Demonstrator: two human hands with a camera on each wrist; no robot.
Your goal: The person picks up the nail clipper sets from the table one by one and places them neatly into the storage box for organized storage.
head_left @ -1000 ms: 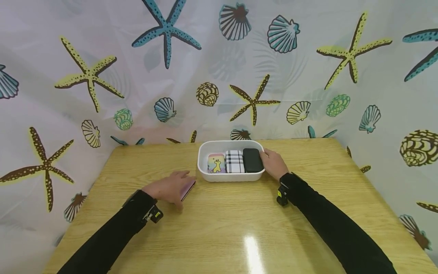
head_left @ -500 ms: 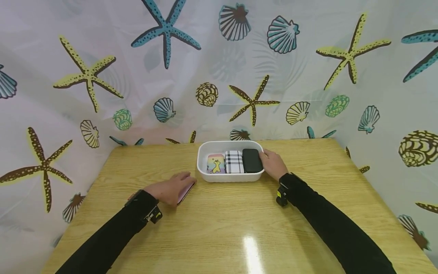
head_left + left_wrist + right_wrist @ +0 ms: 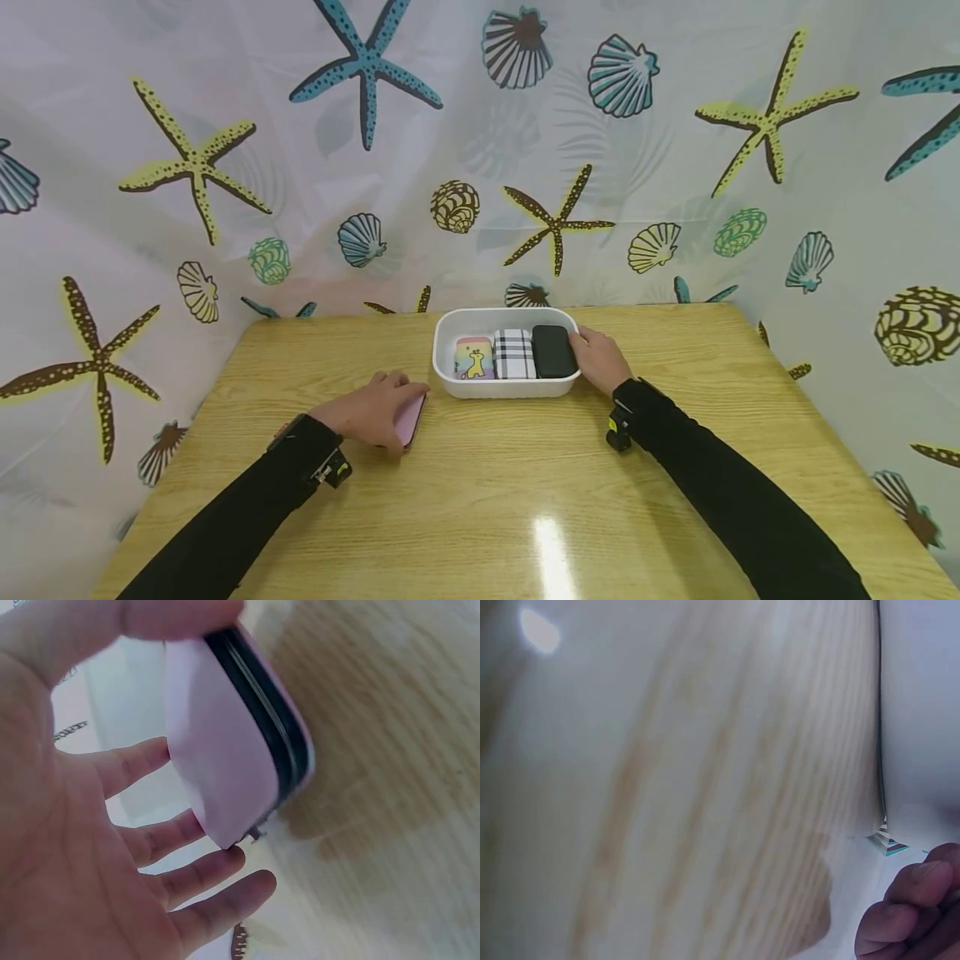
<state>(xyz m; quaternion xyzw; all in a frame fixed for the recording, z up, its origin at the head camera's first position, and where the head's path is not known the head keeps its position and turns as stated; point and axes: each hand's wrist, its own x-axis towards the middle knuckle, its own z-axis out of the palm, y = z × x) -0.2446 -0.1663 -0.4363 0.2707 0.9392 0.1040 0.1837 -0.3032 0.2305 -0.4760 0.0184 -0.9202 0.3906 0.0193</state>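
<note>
A small pink case [image 3: 407,419] with a dark zipped edge is left of the bin in the head view. My left hand [image 3: 369,415] holds it between thumb and fingers. In the left wrist view the pink case [image 3: 217,735] stands tilted, its zip and metal pull showing. My right hand [image 3: 600,360] grips the right end of a white oval bin [image 3: 506,389]. Inside the bin, side by side, are a pastel case with a yellow giraffe [image 3: 474,360], a plaid case [image 3: 514,354] and a black case [image 3: 554,352]. In the right wrist view, curled fingers [image 3: 911,900] touch the bin's wall.
The wooden table [image 3: 480,475] carries the bin near its back edge. A white curtain [image 3: 420,192] printed with starfish and shells hangs behind and along both sides. Left of the giraffe case, a strip of the bin's floor shows.
My left hand has turned the pink case, so more of its pink face shows in the head view. The right hand and the bin stay in place.
</note>
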